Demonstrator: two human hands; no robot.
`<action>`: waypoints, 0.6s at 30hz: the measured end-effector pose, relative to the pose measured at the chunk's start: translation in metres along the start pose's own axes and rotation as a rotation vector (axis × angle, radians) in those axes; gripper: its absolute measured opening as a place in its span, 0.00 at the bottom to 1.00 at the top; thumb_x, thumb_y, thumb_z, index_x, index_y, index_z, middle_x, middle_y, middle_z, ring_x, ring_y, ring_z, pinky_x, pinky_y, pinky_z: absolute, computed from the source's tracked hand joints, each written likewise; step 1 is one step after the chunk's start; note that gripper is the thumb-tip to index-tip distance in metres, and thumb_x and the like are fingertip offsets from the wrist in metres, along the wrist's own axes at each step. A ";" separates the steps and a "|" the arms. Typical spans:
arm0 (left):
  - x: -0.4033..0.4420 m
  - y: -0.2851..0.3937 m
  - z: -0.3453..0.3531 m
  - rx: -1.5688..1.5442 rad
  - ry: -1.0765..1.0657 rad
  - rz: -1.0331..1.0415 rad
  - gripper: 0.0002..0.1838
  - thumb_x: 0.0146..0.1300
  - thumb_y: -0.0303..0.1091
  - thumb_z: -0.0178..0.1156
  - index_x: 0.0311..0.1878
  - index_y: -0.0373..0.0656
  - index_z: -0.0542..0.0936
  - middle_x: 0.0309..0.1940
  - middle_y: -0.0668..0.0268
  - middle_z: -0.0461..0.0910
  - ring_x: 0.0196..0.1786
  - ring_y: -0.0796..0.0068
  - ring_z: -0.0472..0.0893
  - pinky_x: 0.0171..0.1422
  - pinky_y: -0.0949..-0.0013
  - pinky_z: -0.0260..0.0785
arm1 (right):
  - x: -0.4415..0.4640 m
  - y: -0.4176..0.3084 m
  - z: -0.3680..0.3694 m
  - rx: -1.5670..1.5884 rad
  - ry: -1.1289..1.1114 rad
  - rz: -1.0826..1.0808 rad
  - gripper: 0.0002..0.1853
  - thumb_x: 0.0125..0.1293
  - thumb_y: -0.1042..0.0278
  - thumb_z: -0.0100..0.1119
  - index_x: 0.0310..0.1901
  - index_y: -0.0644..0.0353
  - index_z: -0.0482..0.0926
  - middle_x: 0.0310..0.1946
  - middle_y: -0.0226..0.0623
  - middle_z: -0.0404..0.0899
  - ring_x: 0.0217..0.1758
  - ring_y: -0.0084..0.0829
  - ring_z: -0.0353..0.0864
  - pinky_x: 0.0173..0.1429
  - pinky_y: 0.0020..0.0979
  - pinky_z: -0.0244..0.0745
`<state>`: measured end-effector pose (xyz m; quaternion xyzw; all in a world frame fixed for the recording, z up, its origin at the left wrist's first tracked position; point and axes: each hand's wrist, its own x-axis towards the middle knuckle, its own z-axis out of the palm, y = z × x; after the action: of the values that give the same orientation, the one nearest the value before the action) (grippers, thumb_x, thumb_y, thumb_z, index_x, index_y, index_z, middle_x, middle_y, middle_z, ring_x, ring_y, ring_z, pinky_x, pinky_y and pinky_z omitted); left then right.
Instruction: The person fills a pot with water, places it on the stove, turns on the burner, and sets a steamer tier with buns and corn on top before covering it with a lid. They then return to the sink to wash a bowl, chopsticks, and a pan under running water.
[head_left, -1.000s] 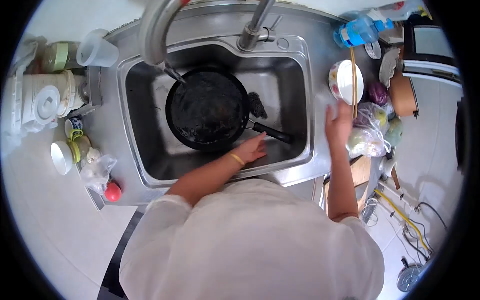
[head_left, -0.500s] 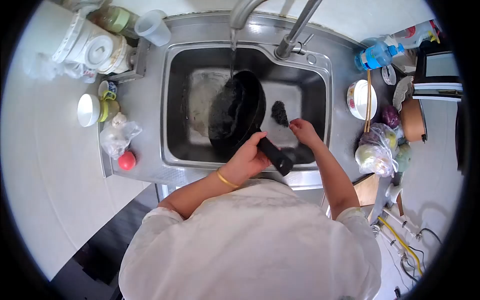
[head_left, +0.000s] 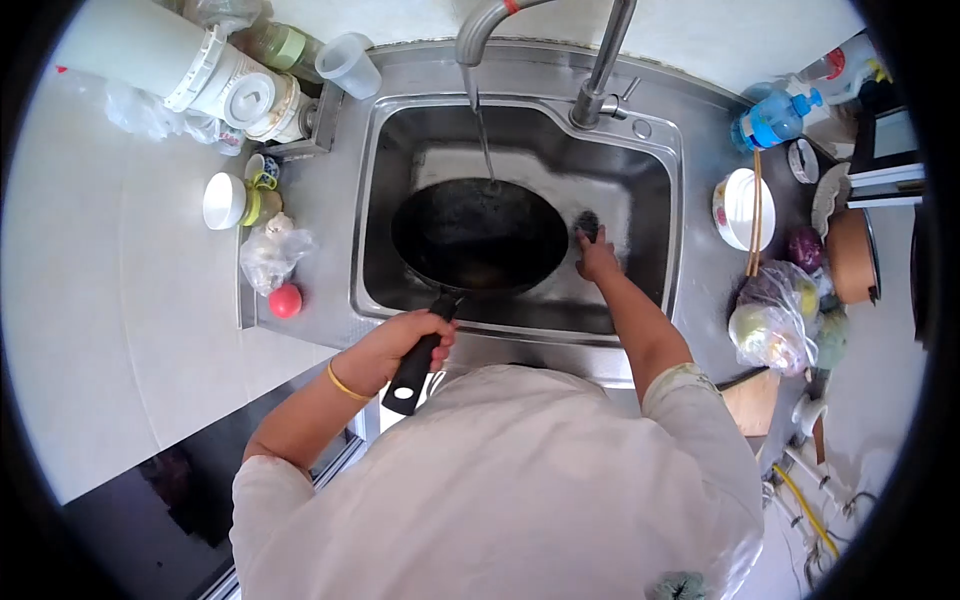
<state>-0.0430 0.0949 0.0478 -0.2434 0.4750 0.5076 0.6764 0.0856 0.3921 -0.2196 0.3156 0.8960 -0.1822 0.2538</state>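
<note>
My left hand is wrapped round the black handle of a dark frying pan. The pan sits in the steel sink, its open side facing up, its handle pointing toward me over the front edge. A thin stream of water from the faucet falls onto the pan's far part. To the right of the pan, a dark scouring pad lies on the sink floor. My right hand reaches it with fingers apart, the fingertips at its near edge; part of the pad is hidden.
On the right counter are a white bowl, chopsticks, a blue bottle and bagged produce. Leftward stand a clear plastic cup, a white bowl and a red round item.
The pan has turned from a tilted position to lie face up, its handle swinging left with my left hand. My right hand has moved from beside the scouring pad onto its near edge.
</note>
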 end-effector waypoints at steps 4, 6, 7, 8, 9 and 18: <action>0.036 -0.012 -0.028 0.405 0.259 0.122 0.12 0.51 0.23 0.55 0.39 0.39 0.65 0.20 0.65 0.69 0.17 0.76 0.70 0.19 0.73 0.65 | 0.049 0.017 0.052 -0.165 0.107 0.060 0.29 0.54 0.65 0.61 0.60 0.51 0.66 0.67 0.49 0.47 0.62 0.56 0.59 0.56 0.49 0.68; 0.044 -0.005 -0.041 0.462 0.316 0.099 0.13 0.50 0.23 0.55 0.39 0.40 0.65 0.19 0.65 0.69 0.17 0.76 0.71 0.19 0.72 0.67 | 0.079 0.036 0.069 -0.163 0.153 0.036 0.24 0.54 0.76 0.56 0.55 0.57 0.69 0.63 0.46 0.55 0.58 0.54 0.64 0.55 0.44 0.68; 0.045 -0.003 -0.047 0.468 0.297 0.097 0.13 0.51 0.23 0.55 0.39 0.41 0.65 0.19 0.65 0.69 0.17 0.76 0.71 0.20 0.72 0.67 | 0.076 0.040 0.052 -0.044 0.185 0.092 0.24 0.53 0.78 0.54 0.55 0.57 0.69 0.61 0.47 0.59 0.57 0.52 0.65 0.55 0.43 0.67; 0.046 -0.001 -0.055 0.471 0.274 0.091 0.13 0.51 0.23 0.55 0.39 0.41 0.65 0.19 0.65 0.69 0.17 0.76 0.71 0.20 0.72 0.67 | 0.069 0.043 0.032 0.070 0.213 0.153 0.24 0.52 0.80 0.53 0.54 0.58 0.69 0.58 0.47 0.62 0.56 0.51 0.66 0.55 0.43 0.67; 0.051 -0.001 -0.065 0.413 0.264 0.087 0.15 0.51 0.23 0.55 0.42 0.40 0.66 0.20 0.66 0.70 0.18 0.77 0.71 0.21 0.73 0.68 | 0.067 0.043 0.018 0.178 0.255 0.068 0.24 0.51 0.80 0.52 0.54 0.58 0.69 0.56 0.48 0.64 0.56 0.50 0.66 0.55 0.42 0.67; 0.080 0.006 -0.087 0.271 0.171 -0.057 0.17 0.52 0.22 0.56 0.47 0.43 0.67 0.21 0.68 0.69 0.16 0.80 0.68 0.19 0.76 0.62 | 0.082 -0.121 -0.026 0.042 0.165 -0.927 0.23 0.55 0.76 0.46 0.55 0.58 0.68 0.53 0.41 0.68 0.50 0.50 0.69 0.55 0.40 0.67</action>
<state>-0.0800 0.0629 -0.0595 -0.2053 0.5879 0.3970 0.6742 -0.0582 0.3544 -0.2252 -0.0991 0.9558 -0.2686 0.0673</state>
